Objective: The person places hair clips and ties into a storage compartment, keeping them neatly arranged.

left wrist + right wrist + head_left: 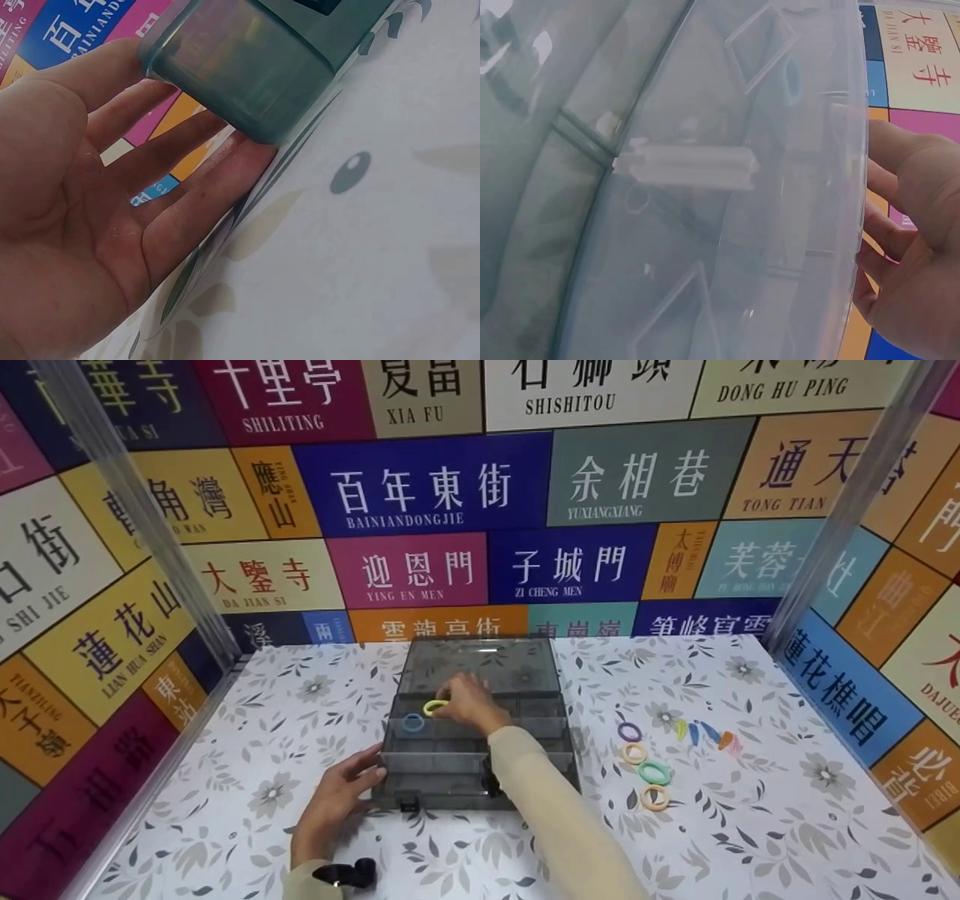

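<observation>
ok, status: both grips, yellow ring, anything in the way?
Right grip pinches yellow ring at open box. Left grip touches box's left side. Blue ring sits in box; no obstruction visible.

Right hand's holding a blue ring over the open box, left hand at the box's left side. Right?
Wrong colour: the ring in the right hand is yellow, per the head view. The left hand is at the open box's left side.
</observation>
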{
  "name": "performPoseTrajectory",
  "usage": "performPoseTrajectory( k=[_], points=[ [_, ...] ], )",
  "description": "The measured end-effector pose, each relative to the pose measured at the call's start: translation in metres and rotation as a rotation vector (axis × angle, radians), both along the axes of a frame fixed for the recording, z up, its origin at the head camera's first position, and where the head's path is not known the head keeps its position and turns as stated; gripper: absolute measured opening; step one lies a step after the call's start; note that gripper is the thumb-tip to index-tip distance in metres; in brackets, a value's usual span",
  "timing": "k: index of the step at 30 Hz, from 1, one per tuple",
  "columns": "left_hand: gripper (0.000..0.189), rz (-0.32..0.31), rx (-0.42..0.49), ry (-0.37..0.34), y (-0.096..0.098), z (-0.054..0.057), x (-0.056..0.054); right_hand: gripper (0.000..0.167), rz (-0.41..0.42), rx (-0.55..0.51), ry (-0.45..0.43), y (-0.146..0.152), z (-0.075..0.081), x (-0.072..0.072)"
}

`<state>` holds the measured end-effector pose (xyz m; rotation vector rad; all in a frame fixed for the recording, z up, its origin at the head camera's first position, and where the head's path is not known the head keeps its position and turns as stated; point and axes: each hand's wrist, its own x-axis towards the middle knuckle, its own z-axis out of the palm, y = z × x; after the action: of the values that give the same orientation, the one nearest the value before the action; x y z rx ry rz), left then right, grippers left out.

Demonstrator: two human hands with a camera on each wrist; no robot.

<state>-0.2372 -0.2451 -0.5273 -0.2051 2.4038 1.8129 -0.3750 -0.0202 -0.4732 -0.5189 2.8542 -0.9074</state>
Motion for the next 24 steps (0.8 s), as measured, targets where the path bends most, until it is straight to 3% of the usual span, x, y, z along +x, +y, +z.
performPoseTrajectory(
  k=[6, 13, 19, 24],
  points=[
    [0.052, -0.008, 0.017, -0.005, -0.002, 0.000, -0.001, 0.045, 0.054, 0.020, -0.043, 0.001, 0.006, 0.002],
    [0.052, 0.013, 0.016, -0.029, -0.002, -0.001, -0.002, 0.045, 0.150, -0.018, -0.017, 0.019, 0.027, 0.007],
    [0.052, 0.017, 0.031, -0.027, -0.002, 0.000, -0.001, 0.044, 0.238, -0.098, 0.013, 0.051, 0.042, 0.027],
    [0.053, 0.000, -0.003, -0.010, -0.001, 0.000, 0.000, 0.042, 0.236, -0.167, 0.087, 0.084, 0.047, 0.048]
  ],
)
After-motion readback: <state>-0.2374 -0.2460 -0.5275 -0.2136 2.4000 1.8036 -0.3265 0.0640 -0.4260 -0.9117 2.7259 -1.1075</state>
